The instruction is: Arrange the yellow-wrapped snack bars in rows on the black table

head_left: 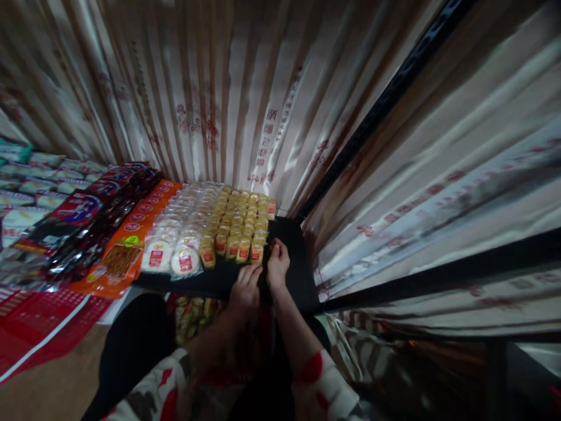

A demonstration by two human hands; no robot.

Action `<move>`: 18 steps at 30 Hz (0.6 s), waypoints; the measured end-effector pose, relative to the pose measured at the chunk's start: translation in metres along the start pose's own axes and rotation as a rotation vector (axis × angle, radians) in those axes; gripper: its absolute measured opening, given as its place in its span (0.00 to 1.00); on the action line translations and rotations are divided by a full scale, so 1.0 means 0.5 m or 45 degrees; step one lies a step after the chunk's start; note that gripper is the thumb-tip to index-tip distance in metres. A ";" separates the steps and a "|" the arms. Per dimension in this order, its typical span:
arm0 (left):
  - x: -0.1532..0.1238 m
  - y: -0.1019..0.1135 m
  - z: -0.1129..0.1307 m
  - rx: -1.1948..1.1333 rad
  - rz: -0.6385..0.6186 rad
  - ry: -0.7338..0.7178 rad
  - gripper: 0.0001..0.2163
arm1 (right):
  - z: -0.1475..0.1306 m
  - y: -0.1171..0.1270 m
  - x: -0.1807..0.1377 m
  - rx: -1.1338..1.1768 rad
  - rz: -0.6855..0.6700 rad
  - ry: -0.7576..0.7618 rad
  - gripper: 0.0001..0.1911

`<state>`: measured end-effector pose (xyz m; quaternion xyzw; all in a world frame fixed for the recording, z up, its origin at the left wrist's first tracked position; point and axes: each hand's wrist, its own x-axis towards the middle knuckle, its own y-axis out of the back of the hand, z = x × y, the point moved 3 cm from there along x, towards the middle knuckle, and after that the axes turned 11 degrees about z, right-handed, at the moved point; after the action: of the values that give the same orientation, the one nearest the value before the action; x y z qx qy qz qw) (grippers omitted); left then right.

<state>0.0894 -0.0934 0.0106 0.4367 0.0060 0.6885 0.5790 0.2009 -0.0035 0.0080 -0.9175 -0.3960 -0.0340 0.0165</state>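
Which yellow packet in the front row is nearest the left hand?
The rightmost yellow packet, close by the left hand; the others in that row sit farther left. Whether they touch is unclear.

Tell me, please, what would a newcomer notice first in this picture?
The bright orange packaging probably stands out first, between dark packets and round white packets. Further right, small yellow packets sit in rows, with the left hand and right hand beside their near right corner.

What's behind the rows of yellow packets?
A pleated, red-printed curtain stands behind the yellow packets. Whatever lies beyond it can't be seen; the curtain covers it.
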 end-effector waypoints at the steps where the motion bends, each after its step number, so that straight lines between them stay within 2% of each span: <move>1: -0.017 0.011 0.002 -0.015 -0.036 -0.009 0.21 | -0.013 0.011 -0.015 0.008 -0.013 0.006 0.18; 5: -0.126 0.055 -0.018 -0.039 -0.209 0.055 0.17 | -0.051 0.083 -0.120 0.015 -0.084 0.071 0.17; 6: -0.156 0.064 -0.033 -0.017 -0.226 0.113 0.16 | -0.049 0.098 -0.155 -0.030 -0.185 0.094 0.16; 8: -0.209 0.076 -0.071 0.126 -0.297 0.197 0.17 | -0.022 0.115 -0.228 -0.146 -0.509 0.115 0.14; 11: -0.254 0.086 -0.141 0.527 -0.412 0.423 0.20 | 0.061 0.111 -0.318 -0.347 -0.897 -0.009 0.12; 12: -0.261 0.087 -0.161 0.632 -0.457 0.459 0.21 | 0.093 0.103 -0.338 -0.395 -0.959 -0.066 0.11; 15: -0.267 0.086 -0.199 0.800 -0.554 0.435 0.25 | 0.174 0.070 -0.364 -0.476 -0.959 -0.130 0.13; 18: -0.269 0.076 -0.217 0.857 -0.574 0.345 0.26 | 0.231 0.043 -0.364 -0.533 -0.925 -0.254 0.16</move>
<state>-0.0139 -0.1597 -0.1168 0.4946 0.4017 0.5556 0.5342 0.0976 -0.1437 -0.1211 -0.7008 -0.6775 -0.0286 -0.2215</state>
